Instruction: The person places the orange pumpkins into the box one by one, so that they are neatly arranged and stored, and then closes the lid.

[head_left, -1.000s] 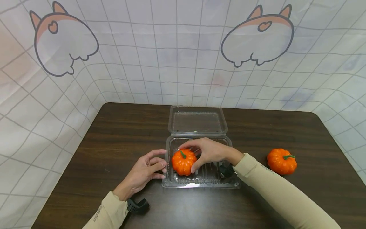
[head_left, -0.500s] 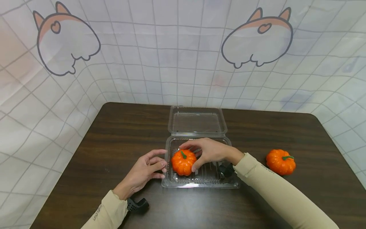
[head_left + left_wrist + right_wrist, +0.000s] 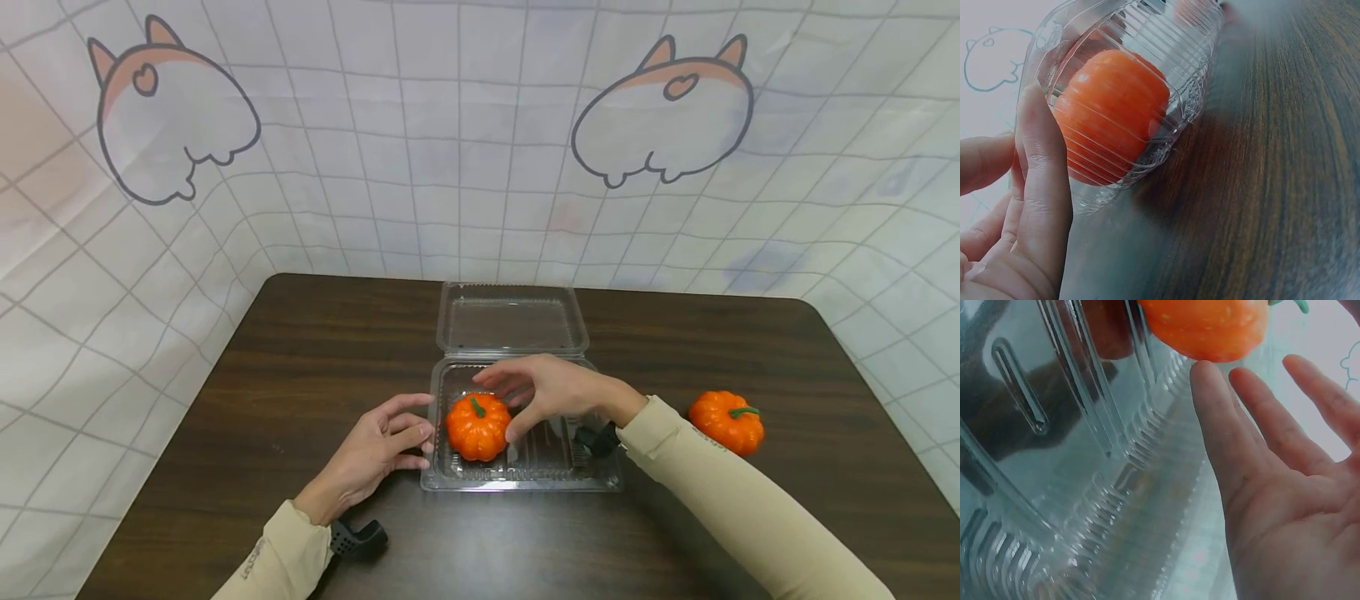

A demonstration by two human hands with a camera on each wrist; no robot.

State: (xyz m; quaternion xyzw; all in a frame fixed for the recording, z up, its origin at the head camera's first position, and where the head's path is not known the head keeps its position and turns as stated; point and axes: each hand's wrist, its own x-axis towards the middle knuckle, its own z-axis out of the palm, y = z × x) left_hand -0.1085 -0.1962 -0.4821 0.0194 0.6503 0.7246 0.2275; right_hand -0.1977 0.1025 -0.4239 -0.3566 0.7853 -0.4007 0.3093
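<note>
An orange toy pumpkin [image 3: 477, 427] with a green stem sits in the left part of a clear plastic clamshell container [image 3: 555, 479], whose lid [image 3: 512, 321] lies folded back. My right hand [image 3: 551, 389] hovers over the container on the pumpkin's right, fingers spread. Its thumb is close beside the pumpkin; whether it touches cannot be told. In the right wrist view the extended fingers lie just below the pumpkin [image 3: 1210, 328]. My left hand [image 3: 378, 446] rests its fairly straight, spread fingers against the container's left rim. The left wrist view shows a finger [image 3: 1041, 156] along the clear wall.
A second orange pumpkin [image 3: 727, 422] stands on the dark wooden table [image 3: 322, 333] at the right, beyond the right sleeve [image 3: 720, 483]. A white gridded curtain [image 3: 420, 167] with dog drawings hangs behind the table.
My right hand's fingers have loosened and lifted slightly away from the pumpkin, which stays in the container. The left hand keeps its place at the rim. The head view has shifted slightly.
</note>
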